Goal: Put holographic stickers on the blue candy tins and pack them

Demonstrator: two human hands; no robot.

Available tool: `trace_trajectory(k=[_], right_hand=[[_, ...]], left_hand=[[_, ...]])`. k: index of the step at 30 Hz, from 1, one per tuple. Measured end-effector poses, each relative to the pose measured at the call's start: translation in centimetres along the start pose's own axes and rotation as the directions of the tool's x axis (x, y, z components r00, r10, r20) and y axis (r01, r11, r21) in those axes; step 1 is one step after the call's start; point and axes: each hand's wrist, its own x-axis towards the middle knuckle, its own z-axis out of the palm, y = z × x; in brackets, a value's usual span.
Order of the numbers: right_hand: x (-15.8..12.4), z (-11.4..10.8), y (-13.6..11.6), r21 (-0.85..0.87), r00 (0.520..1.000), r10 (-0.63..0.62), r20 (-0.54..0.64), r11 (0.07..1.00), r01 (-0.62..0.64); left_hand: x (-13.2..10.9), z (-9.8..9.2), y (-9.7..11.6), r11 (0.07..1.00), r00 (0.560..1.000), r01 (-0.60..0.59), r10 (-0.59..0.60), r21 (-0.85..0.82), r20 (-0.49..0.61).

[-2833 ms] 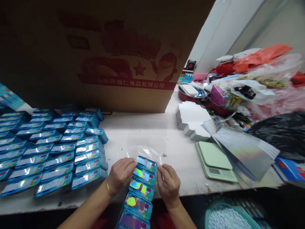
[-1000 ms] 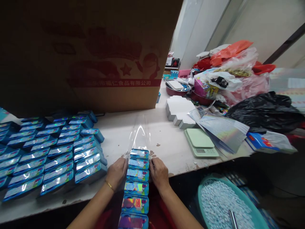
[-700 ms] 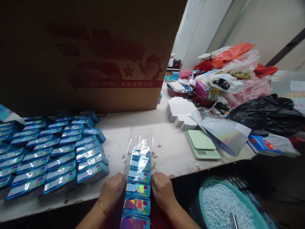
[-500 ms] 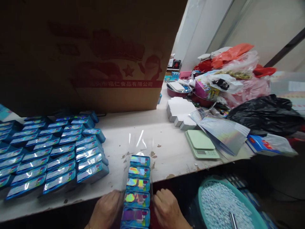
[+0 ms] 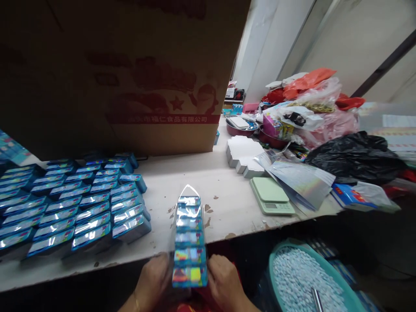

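Note:
A column of several blue tins (image 5: pixel 190 238) with shiny labels lies in clear plastic film at the table's front edge. My left hand (image 5: pixel 153 277) is closed at the left side of the column, gripping the film. On the right side, my right hand (image 5: pixel 224 275) is closed on the film as well. The far end of the film rises to a pointed, shiny rim over the table (image 5: pixel 162 177). To the left stand several rows of blue tins (image 5: pixel 94 216).
A large cardboard box (image 5: pixel 146 130) stands behind the tins. Right of centre are a green scale (image 5: pixel 273 195), stacked white card (image 5: pixel 242 151), film sheets (image 5: pixel 300 177) and bags (image 5: pixel 354 156). A teal basin of pale candies (image 5: pixel 305 281) stands below right.
The tin column in its film has moved up and away from me, and its near end now shows. Both hands are still beside it. The view has shifted slightly.

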Motion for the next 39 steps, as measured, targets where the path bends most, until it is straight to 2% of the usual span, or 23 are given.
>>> trace_trajectory(k=[2, 4, 7, 11, 13, 16, 17, 19, 21, 22, 24, 26, 30, 34, 37, 38, 39], right_hand=[[1.1, 0.2, 0.1, -0.013, 0.993, 0.111, 0.026, 0.994, -0.111], [1.6, 0.1, 0.2, -0.019, 0.988, 0.155, 0.012, 0.988, -0.154], [1.2, 0.0, 0.1, -0.022, 0.987, 0.161, -0.005, 0.987, -0.161], [-0.1, 0.0, -0.4, 0.012, 0.989, 0.141, 0.034, 0.99, -0.142], [-0.6, 0.3, -0.7, 0.036, 0.977, 0.201, 0.076, 0.978, -0.204], [-1.4, 0.5, -1.4, 0.063, 0.925, 0.328, 0.191, 0.937, -0.345], [-1.7, 0.6, -1.9, 0.102, 0.921, 0.304, 0.244, 0.936, -0.337], [-2.1, 0.8, -2.9, 0.243, 0.936, 0.127, 0.33, 0.946, -0.214], [-2.2, 1.0, -4.1, 0.368, 0.937, -0.04, 0.348, 0.925, -0.098], [-2.1, 1.2, -4.6, 0.391, 0.935, -0.066, 0.349, 0.917, -0.081], [-1.8, 1.6, -5.3, 0.378, 0.933, -0.031, 0.357, 0.918, -0.115], [-1.3, 1.9, -5.6, 0.366, 0.934, 0.013, 0.358, 0.918, -0.153], [-0.1, 2.4, -5.3, 0.369, 0.945, 0.069, 0.319, 0.91, -0.191], [1.1, 2.8, -5.5, 0.335, 0.939, 0.119, 0.322, 0.913, -0.231], [1.3, 1.4, -6.0, 0.36, 0.934, 0.087, 0.346, 0.907, -0.218], [1.4, 0.4, -6.1, 0.383, 0.938, 0.078, 0.338, 0.899, -0.213], [1.6, -0.8, -5.9, 0.414, 0.943, 0.072, 0.326, 0.886, -0.21]], left_hand=[[1.5, 0.5, -0.4, 0.985, 0.988, 0.142, -0.147, 0.095, 0.043], [1.8, 0.8, -0.7, 0.961, 0.974, 0.212, -0.223, 0.179, 0.039], [0.4, 1.0, -0.9, 0.952, 0.974, 0.213, -0.224, 0.22, 0.025], [-1.3, 1.3, -0.5, 0.946, 0.964, 0.25, -0.263, 0.205, 0.039], [-1.0, 1.4, -0.2, 0.942, 0.955, 0.278, -0.292, 0.186, 0.052], [-0.3, 1.2, 0.3, 0.917, 0.922, 0.359, -0.377, 0.175, 0.083], [-0.1, 1.0, 0.5, 0.907, 0.907, 0.389, -0.408, 0.158, 0.106], [-0.1, 0.6, 0.9, 0.883, 0.867, 0.462, -0.47, 0.086, 0.165], [-0.5, 0.5, 1.2, 0.83, 0.815, 0.555, -0.534, -0.042, 0.224], [-0.8, 0.6, 1.4, 0.788, 0.786, 0.604, -0.565, -0.12, 0.251], [-1.3, 1.0, 1.6, 0.685, 0.735, 0.677, -0.608, -0.271, 0.3], [-1.7, 1.6, 1.7, 0.599, 0.707, 0.706, -0.624, -0.377, 0.332], [-1.7, 2.0, 2.0, 0.522, 0.7, 0.702, -0.629, -0.484, 0.337], [-1.5, 2.0, 1.9, 0.468, 0.68, 0.716, -0.634, -0.518, 0.367], [-1.6, 1.7, 1.9, 0.452, 0.668, 0.724, -0.649, -0.521, 0.365], [-1.6, 1.4, 2.0, 0.409, 0.64, 0.745, -0.66, -0.527, 0.393], [-1.7, 0.9, 2.3, 0.331, 0.592, 0.778, -0.672, -0.535, 0.445]])
